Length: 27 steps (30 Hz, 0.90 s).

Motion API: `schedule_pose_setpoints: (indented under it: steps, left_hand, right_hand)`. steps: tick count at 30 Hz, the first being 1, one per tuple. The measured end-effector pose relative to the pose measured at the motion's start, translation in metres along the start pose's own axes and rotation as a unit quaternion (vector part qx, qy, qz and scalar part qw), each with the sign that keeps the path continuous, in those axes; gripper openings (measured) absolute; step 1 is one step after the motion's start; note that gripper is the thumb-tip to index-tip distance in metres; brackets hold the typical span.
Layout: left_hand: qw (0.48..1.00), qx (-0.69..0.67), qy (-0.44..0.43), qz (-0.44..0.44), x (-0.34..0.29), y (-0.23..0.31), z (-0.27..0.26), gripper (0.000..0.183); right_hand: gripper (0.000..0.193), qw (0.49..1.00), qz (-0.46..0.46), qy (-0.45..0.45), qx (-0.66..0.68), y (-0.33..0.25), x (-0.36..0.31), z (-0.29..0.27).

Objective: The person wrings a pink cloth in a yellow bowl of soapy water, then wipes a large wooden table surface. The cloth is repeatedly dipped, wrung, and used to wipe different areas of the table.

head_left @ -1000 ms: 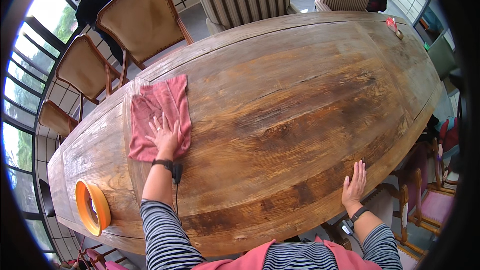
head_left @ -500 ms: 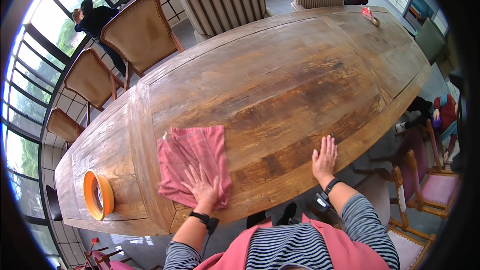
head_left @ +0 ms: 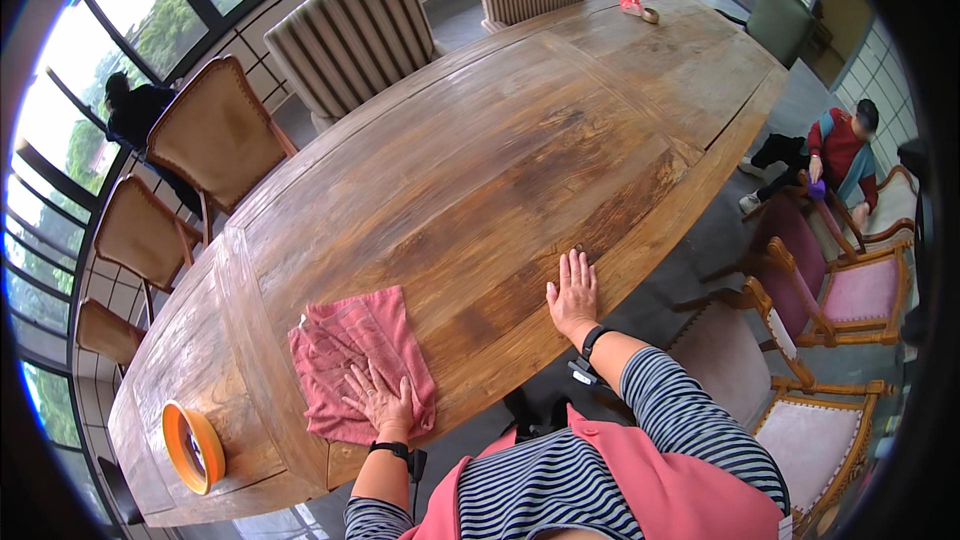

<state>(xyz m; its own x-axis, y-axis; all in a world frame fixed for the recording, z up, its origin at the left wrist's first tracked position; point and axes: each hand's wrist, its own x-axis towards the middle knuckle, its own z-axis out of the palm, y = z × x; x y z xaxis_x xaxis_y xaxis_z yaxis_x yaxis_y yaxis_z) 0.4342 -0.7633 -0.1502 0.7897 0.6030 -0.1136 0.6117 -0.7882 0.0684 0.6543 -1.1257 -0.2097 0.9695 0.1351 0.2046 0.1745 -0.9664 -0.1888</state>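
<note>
A long wooden table (head_left: 450, 170) with worn, darker planks along its middle fills the view. Flat on its near left part lies a pink cloth (head_left: 350, 330), somewhat wrinkled. My left hand (head_left: 381, 401) presses on the lower part of this cloth with fingers spread. On bare wood by the near edge rests my right hand (head_left: 574, 295), palm down and fingers stretched out, holding nothing. Each wrist wears a dark band.
An orange basin (head_left: 193, 448) stands at the table's left end; a red and white item beside a tape roll (head_left: 650, 15) lies at the far end. Chairs (head_left: 213, 130) line the far side, others (head_left: 850, 300) the right. People are at the window and seated at right (head_left: 845, 155).
The view has turned right, so the table and chairs appear shifted leftward. My left hand stays spread on the cloth, and my right hand stays flat on the table.
</note>
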Motion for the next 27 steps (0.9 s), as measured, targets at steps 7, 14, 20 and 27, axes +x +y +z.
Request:
schedule_pose_setpoints:
  steps: [7,14,20,27]
  left_hand:
    - [1.0,-0.017,0.001,0.016,0.001,-0.001,0.0,0.095]
    - [0.999,-0.04,0.001,-0.018,0.006,0.008,0.002,0.097]
    - [0.998,-0.053,0.035,-0.027,0.052,0.031,0.008,0.1]
    - [0.992,-0.035,0.004,-0.12,0.17,0.079,0.0,0.103]
  right_hand:
    - [0.084,0.998,-0.027,-0.021,0.045,0.012,-0.001,-0.001]
    - [0.089,0.989,-0.057,-0.113,0.081,0.028,0.011,-0.02]
    - [0.077,0.982,-0.132,-0.117,0.072,0.011,0.059,-0.025]
    - [0.067,0.97,-0.184,-0.09,0.128,-0.012,0.194,0.014]
